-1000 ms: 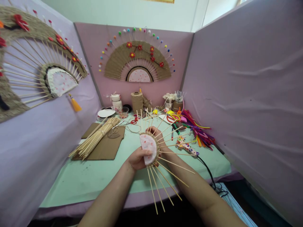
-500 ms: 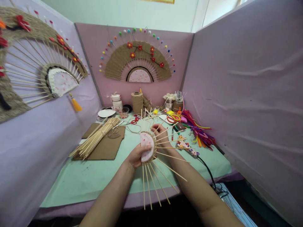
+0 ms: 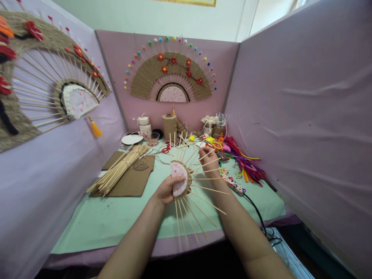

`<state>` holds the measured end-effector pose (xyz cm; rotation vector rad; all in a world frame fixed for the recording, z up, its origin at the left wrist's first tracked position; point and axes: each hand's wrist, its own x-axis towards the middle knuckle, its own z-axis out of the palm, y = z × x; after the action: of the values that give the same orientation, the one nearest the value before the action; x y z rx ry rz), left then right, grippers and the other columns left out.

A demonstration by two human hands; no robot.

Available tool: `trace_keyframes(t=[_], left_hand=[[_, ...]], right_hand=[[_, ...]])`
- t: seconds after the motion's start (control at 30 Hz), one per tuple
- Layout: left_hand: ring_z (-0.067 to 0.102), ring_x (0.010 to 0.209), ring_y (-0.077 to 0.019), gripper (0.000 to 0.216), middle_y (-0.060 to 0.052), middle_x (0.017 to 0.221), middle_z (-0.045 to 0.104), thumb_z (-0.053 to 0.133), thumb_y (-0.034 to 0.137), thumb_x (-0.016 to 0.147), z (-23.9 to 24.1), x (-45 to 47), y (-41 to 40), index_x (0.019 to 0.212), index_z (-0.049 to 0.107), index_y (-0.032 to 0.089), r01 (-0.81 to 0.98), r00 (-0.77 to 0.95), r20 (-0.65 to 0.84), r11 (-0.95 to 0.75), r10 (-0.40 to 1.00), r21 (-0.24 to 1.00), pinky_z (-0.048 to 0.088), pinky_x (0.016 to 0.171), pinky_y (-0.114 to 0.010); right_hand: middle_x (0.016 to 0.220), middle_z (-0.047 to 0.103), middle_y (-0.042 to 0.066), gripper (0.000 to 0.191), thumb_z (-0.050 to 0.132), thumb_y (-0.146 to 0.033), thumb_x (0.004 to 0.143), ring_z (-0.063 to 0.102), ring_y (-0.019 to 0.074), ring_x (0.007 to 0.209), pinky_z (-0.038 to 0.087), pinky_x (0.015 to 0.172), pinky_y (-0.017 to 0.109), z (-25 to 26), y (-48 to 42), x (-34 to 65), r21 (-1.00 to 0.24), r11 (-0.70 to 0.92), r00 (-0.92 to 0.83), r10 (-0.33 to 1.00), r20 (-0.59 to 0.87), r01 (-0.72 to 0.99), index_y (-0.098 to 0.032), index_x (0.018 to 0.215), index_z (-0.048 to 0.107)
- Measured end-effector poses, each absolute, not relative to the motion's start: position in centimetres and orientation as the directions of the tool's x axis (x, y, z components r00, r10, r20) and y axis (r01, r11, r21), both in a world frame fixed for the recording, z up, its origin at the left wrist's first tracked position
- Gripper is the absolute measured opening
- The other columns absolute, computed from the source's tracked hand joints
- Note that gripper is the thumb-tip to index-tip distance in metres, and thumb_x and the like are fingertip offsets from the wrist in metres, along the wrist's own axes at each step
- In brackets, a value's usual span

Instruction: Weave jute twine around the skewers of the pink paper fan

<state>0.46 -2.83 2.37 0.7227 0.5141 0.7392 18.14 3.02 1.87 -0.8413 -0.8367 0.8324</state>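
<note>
My left hand (image 3: 168, 188) is closed on a small half-round fan base (image 3: 179, 177), thumb across its white, pink-spotted face. Twine edges the curved rim, and thin wooden sticks (image 3: 207, 186) spread out from it like rays. Behind the upper right sticks is my right hand (image 3: 207, 158), raised, its fingertips pinched together. What lies in that pinch is too small to make out. A loose strand of twine (image 3: 162, 159) lies on the table beyond the fan base.
A bundle of sticks (image 3: 120, 168) rests on cardboard (image 3: 142, 182) at left. Behind stand a twine spool (image 3: 169, 126) and a white bottle (image 3: 144, 126). Pipe cleaners (image 3: 247, 164) and a patterned glue gun (image 3: 234, 185) with a black cord lie right. Finished fans (image 3: 171, 73) hang on the partitions.
My right hand has moved right, away from the rim of the fan base, still pinched. My left hand keeps its hold, and the fan base has tilted slightly. The view has shifted a little.
</note>
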Motion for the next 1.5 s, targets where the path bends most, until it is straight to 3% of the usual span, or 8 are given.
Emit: trace_keyframes(t=[0.13, 0.37, 0.6, 0.8, 0.97, 1.13, 1.3, 1.5], left_hand=[[0.064, 0.055, -0.016, 0.025, -0.007, 0.069, 0.069, 0.067, 0.014, 0.066, 2.5, 0.0, -2.4, 0.089, 0.062, 0.008, -0.462, 0.596, -0.182, 0.52, 0.782, 0.719, 0.055, 0.054, -0.028], [0.063, 0.05, -0.0164, 0.012, -0.01, 0.064, 0.068, 0.058, 0.014, 0.074, 2.9, -0.3, -1.7, 0.083, 0.062, 0.007, -0.477, 0.51, -0.291, 0.548, 0.809, 0.688, 0.053, 0.05, -0.027], [0.063, 0.048, -0.0167, 0.011, -0.01, 0.063, 0.069, 0.057, 0.014, 0.075, 2.7, -0.5, -1.2, 0.079, 0.062, 0.006, -0.436, 0.504, -0.38, 0.608, 0.776, 0.663, 0.052, 0.047, -0.027], [0.064, 0.049, -0.0163, 0.013, -0.01, 0.063, 0.069, 0.056, 0.013, 0.076, 2.1, -0.6, -1.0, 0.085, 0.062, 0.006, -0.392, 0.574, -0.372, 0.644, 0.729, 0.657, 0.052, 0.047, -0.025], [0.064, 0.05, -0.0171, 0.015, -0.01, 0.067, 0.069, 0.057, 0.013, 0.075, 1.7, -0.7, -1.1, 0.087, 0.062, 0.005, -0.339, 0.689, -0.31, 0.67, 0.655, 0.66, 0.053, 0.048, -0.027], [0.065, 0.057, -0.0168, 0.026, -0.01, 0.072, 0.069, 0.065, 0.015, 0.068, 1.9, -0.2, -2.2, 0.093, 0.062, 0.006, -0.352, 0.739, -0.178, 0.598, 0.65, 0.72, 0.052, 0.05, -0.025], [0.062, 0.055, -0.0147, 0.028, -0.008, 0.067, 0.067, 0.074, 0.019, 0.059, 2.0, 0.5, -3.4, 0.082, 0.063, 0.007, -0.362, 0.732, -0.135, 0.548, 0.668, 0.754, 0.05, 0.051, -0.024], [0.062, 0.055, -0.0159, 0.028, -0.009, 0.068, 0.067, 0.073, 0.026, 0.064, 1.8, 0.3, -3.1, 0.082, 0.062, 0.008, -0.359, 0.715, -0.144, 0.537, 0.684, 0.764, 0.052, 0.054, -0.028]], right_hand=[[0.062, 0.043, -0.006, 0.027, 0.07, -0.036, 0.062, 0.033, 0.0065, 0.047, 0.027, 0.043, 0.021, 3.1, 2.4, 19.4, -0.792, 0.41, 0.276, 0.909, 0.312, -0.453, -0.023, 0.074, 0.049], [0.063, 0.043, -0.005, 0.027, 0.071, -0.038, 0.062, 0.034, 0.0074, 0.049, 0.031, 0.046, 0.022, 4.2, 0.7, 20.5, -0.762, 0.374, 0.088, 0.917, 0.39, -0.529, -0.024, 0.077, 0.053], [0.073, 0.055, -0.002, 0.025, 0.072, -0.027, 0.06, 0.049, 0.0113, 0.063, 0.042, 0.057, 0.026, 4.7, 0.3, 20.3, -0.741, 0.525, 0.303, 0.85, 0.431, -0.418, -0.025, 0.078, 0.055], [0.073, 0.057, -0.002, 0.02, 0.071, -0.022, 0.061, 0.049, 0.0099, 0.061, 0.042, 0.057, 0.025, 4.6, 0.8, 20.6, -0.724, 0.618, 0.442, 0.766, 0.466, -0.306, -0.023, 0.075, 0.058], [0.072, 0.056, -0.003, 0.022, 0.072, -0.026, 0.058, 0.048, 0.0086, 0.057, 0.041, 0.052, 0.023, 3.5, 2.0, 20.6, -0.799, 0.462, 0.376, 0.869, 0.321, -0.386, -0.022, 0.073, 0.056], [0.06, 0.055, -0.003, 0.018, 0.071, -0.026, 0.056, 0.047, 0.0092, 0.053, 0.038, 0.049, 0.022, 1.3, 2.8, 17.3, -0.943, 0.292, 0.263, 0.933, 0.244, -0.16, -0.018, 0.067, 0.058], [0.059, 0.057, -0.002, 0.017, 0.07, -0.028, 0.055, 0.05, 0.0114, 0.053, 0.04, 0.049, 0.024, 0.1, 2.2, 14.0, -0.95, 0.255, 0.097, 0.966, 0.241, -0.182, -0.019, 0.064, 0.058], [0.061, 0.056, -0.003, 0.018, 0.069, -0.028, 0.058, 0.049, 0.0102, 0.052, 0.04, 0.049, 0.024, 0.1, 2.4, 14.7, -0.951, 0.252, 0.163, 0.961, 0.224, -0.178, -0.018, 0.067, 0.057]])
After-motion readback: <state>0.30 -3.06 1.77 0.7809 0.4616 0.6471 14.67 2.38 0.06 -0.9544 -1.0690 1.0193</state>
